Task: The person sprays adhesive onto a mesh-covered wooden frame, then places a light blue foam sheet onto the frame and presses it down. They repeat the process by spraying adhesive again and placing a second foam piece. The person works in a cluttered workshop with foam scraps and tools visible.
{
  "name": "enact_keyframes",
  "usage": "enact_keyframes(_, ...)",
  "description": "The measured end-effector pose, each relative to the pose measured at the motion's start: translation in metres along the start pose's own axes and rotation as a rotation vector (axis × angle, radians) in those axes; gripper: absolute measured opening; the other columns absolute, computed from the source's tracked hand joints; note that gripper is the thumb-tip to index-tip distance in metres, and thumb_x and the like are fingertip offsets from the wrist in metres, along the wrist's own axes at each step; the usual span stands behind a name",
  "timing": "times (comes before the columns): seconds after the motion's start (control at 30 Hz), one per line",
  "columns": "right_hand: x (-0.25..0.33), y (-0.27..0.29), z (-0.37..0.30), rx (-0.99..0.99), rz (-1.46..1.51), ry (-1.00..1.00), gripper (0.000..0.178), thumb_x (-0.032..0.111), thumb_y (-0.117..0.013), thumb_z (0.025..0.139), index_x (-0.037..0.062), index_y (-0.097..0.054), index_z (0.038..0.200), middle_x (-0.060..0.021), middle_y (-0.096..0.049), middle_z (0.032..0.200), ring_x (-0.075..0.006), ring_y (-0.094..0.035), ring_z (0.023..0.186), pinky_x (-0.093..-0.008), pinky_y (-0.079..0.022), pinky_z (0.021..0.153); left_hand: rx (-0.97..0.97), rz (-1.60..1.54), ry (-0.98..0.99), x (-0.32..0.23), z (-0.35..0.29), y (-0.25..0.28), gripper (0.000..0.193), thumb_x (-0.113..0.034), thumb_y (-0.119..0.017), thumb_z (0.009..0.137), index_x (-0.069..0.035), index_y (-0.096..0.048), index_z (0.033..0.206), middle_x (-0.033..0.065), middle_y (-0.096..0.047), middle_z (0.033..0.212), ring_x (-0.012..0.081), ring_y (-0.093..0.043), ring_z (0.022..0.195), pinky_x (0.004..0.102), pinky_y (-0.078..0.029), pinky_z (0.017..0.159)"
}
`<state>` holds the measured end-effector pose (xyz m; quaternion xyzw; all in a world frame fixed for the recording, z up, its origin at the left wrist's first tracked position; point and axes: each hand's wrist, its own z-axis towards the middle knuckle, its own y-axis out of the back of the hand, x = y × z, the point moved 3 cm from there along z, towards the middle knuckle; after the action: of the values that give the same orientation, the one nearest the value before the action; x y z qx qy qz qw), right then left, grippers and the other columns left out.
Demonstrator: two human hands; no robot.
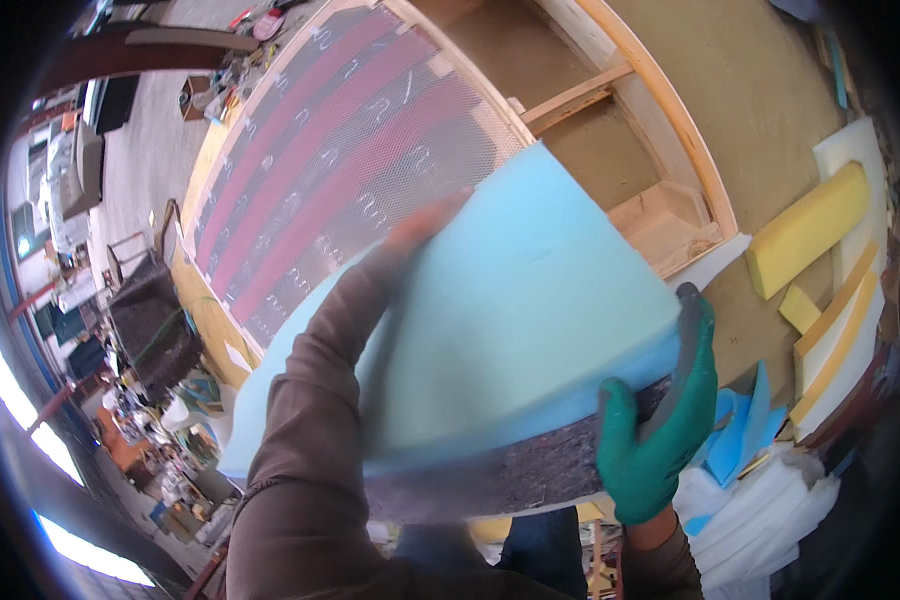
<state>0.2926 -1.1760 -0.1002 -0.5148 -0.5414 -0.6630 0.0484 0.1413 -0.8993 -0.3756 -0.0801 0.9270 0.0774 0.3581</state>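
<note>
A large light-blue foam sheet (530, 290) lies tilted across a wooden furniture frame in front of me, above a layer of dark grey felt-like padding (530, 470). My right hand (655, 430), in a green glove with dark fingertips, grips the near right corner of the foam, thumb and fingers to either side of it. Over the foam's left part reaches my left arm in a brown sleeve. My left hand (425, 222) is at the foam's far left edge, beside the mesh, blurred by motion, and its fingers cannot be made out.
Mesh-covered panel (330, 160) with dark red bands and wavy springs spreads beyond the foam. An open wooden frame (660, 100) stands at the upper right. Yellow foam blocks (810, 230), blue offcuts (740, 430) and white wadding (770, 510) lie at right. Clutter fills the floor at left.
</note>
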Motion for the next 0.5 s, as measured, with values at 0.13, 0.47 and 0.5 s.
enact_keyframes(0.13,-0.007,-0.001,-0.006,-0.044,0.073,-0.149,0.077,0.007,-0.053,0.093,-0.0025,-0.031,0.165,-0.0223,-0.042,0.165,-0.0341,-0.046,0.147,-0.0466,-0.036,0.121,-0.021,0.034,0.031,0.033,-0.047,0.023,0.065,-0.052,-0.033,0.114,-0.004,-0.058,0.150,0.0204,-0.059,0.152,0.0345,-0.053,0.143,0.0434,-0.034,0.124)
enact_keyframes(0.47,0.007,-0.003,-0.001,-0.257,-0.195,-0.012,0.058,0.036,-0.041,0.115,0.0013,-0.039,0.162,-0.0163,-0.043,0.166,-0.0342,-0.039,0.153,-0.0473,-0.029,0.126,-0.065,-0.059,-0.024,0.082,-0.082,0.032,0.068,-0.054,-0.029,0.114,-0.005,-0.058,0.151,0.0203,-0.059,0.152,0.0345,-0.053,0.144,0.0434,-0.033,0.125)
enact_keyframes(0.5,0.014,-0.002,-0.002,-0.274,-0.216,-0.023,0.058,0.036,-0.041,0.115,0.0010,-0.039,0.161,-0.0162,-0.043,0.166,-0.0340,-0.039,0.154,-0.0469,-0.029,0.127,-0.072,-0.041,-0.030,0.085,-0.096,0.035,0.068,-0.055,-0.029,0.114,-0.005,-0.058,0.151,0.0203,-0.059,0.152,0.0344,-0.053,0.144,0.0434,-0.033,0.125)
